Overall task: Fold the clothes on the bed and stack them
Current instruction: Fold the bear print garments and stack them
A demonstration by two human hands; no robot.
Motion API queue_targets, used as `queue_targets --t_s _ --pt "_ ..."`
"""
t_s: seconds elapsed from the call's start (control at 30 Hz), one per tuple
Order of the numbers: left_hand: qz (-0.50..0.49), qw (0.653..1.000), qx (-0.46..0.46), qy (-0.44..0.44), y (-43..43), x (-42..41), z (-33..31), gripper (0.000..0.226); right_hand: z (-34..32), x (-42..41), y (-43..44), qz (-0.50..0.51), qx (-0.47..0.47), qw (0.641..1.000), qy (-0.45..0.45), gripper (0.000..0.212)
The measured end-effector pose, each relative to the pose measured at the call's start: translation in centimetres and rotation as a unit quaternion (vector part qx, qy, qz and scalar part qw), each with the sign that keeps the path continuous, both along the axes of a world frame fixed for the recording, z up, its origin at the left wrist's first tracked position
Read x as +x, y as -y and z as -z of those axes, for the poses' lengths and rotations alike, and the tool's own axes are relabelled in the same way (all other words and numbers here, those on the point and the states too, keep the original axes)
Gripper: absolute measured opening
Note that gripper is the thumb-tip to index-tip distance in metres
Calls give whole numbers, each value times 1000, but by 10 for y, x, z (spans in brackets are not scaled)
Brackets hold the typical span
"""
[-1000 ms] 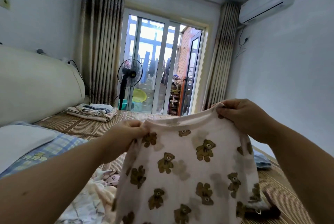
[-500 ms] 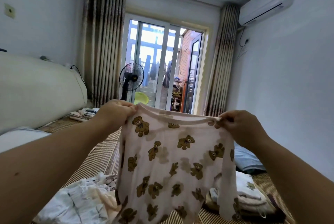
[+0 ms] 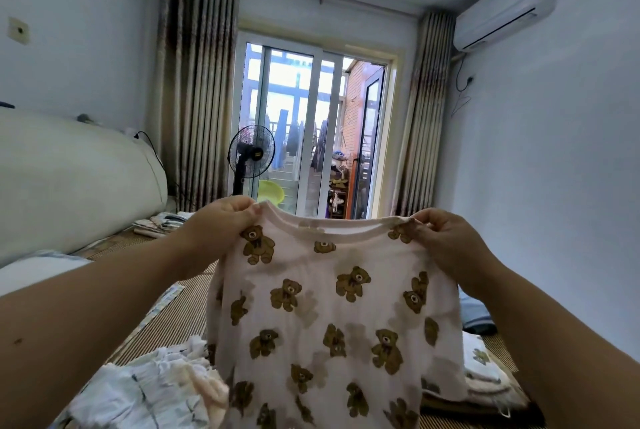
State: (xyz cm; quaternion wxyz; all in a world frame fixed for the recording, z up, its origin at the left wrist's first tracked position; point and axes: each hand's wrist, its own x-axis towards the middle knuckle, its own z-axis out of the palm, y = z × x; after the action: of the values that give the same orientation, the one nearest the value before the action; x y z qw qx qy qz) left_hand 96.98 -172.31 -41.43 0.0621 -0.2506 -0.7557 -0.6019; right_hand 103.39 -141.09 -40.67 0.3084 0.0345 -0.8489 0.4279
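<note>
Far left, a folded stack (image 3: 157, 222) lies on the bed (image 3: 173, 317); a crumpled pile (image 3: 149, 390) awaits folding. Left grip (image 3: 221, 220) and right grip (image 3: 446, 241) each pinch a shoulder of the bear-print shirt (image 3: 329, 317), hanging unfolded above the bed. Folded items (image 3: 485, 376) sit at right. Task judged partway.

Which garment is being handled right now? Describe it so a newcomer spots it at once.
Look straight ahead, below the glass balcony door. There the left hand and right hand pinch the shoulders of a white bear-print top. Alone among the clothes, it hangs spread in the air, while the crumpled pile lies on the bed.
</note>
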Motion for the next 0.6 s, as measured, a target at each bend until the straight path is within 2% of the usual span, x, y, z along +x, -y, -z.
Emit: queue_targets --t_s 0.07,0.23,0.37,0.43,0.53,0.6 --pt "25 999 -33 7 -1 1 2 28 -3 3 0 -6 6 1000 -9 19" --pt "-8 987 -161 -24 5 0 1 22 -9 8 -2 -16 9 1000 -12 15" --pt "97 987 -103 80 12 0 6 9 -11 8 -2 -25 -7 1000 -8 14" --pt "154 977 -76 126 12 0 10 15 -12 8 -1 -24 -7 1000 -6 15" --pt "192 970 -50 144 8 0 15 27 -11 7 0 -21 -8 1000 -7 15" --pt "198 965 -56 164 8 -1 17 13 -11 7 -1 -18 -4 1000 -6 15"
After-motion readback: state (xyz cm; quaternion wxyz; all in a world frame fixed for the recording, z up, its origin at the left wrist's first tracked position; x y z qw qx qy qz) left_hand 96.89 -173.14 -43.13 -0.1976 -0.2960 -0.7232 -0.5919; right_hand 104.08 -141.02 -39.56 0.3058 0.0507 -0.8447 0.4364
